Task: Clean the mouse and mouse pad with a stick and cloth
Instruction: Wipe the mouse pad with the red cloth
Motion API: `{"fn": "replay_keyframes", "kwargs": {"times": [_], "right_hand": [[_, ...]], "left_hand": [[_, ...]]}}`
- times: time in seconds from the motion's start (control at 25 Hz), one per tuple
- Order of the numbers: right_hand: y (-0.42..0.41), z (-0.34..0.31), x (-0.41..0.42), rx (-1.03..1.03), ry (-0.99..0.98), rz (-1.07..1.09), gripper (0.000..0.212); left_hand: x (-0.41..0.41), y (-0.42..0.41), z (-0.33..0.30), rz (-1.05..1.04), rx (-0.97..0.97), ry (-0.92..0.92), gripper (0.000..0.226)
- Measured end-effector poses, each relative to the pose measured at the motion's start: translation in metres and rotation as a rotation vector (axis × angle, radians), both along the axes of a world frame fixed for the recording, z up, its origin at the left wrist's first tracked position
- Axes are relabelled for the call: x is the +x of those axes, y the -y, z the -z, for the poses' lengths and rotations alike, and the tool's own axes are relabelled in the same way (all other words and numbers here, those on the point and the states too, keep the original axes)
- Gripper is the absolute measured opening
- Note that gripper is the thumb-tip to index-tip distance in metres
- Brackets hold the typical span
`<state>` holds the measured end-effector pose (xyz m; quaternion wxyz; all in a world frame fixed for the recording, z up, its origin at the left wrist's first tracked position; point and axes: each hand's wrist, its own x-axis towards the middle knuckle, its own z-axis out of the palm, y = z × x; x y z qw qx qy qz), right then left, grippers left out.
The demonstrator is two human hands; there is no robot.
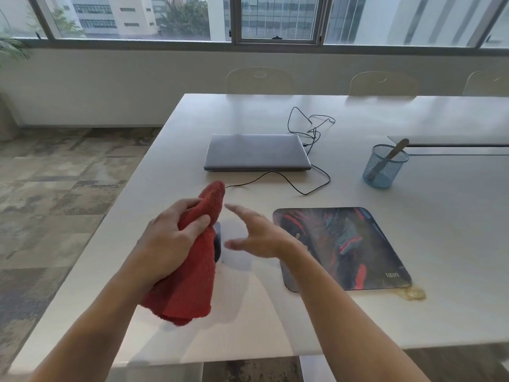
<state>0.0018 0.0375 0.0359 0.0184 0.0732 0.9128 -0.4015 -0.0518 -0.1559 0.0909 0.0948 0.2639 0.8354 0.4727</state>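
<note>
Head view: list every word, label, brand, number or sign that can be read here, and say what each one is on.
"TIZUM": small pale lettering near the front right corner of the mouse pad, seen upside down from here; the letters are small, so this reading is probable rather than sure.
Laptop: lid closed, no readable logo or text.
Mesh cup, stick, red cloth: no text visible.
Buildings outside the window: no readable signs.

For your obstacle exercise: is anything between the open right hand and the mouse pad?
Nothing visible. The right hand hovers open just left of the mouse pad, its wrist already over the pad's left edge. The left hand grips the red cloth.
</note>
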Motion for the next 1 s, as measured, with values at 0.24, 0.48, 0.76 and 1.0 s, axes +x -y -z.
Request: {"fn": "replay_keyframes", "kwargs": {"times": [0.24,0.48,0.76,1.0], "right_hand": [[0.016,-0.022,0.063,-0.997,-0.171,0.266,0.048],[-0.005,-0.035,0.093,-1.271,-0.375,0.501,0.045],[-0.051,-0.027,0.121,-0.079,-0.288,0.824,0.052],[-0.018,0.029,0.073,0.636,0.007,0.688,0.057]], "left_hand": [[0.050,-0.060,0.007,0.107,0.503,0.238,0.026],[0.082,-0.116,0.030,0.238,0.167,-0.154,0.052],[0.044,-0.126,0.082,0.343,-0.359,-0.431,0.049],[0.043,-0.125,0.109,0.478,-0.508,-0.535,0.068]]}}
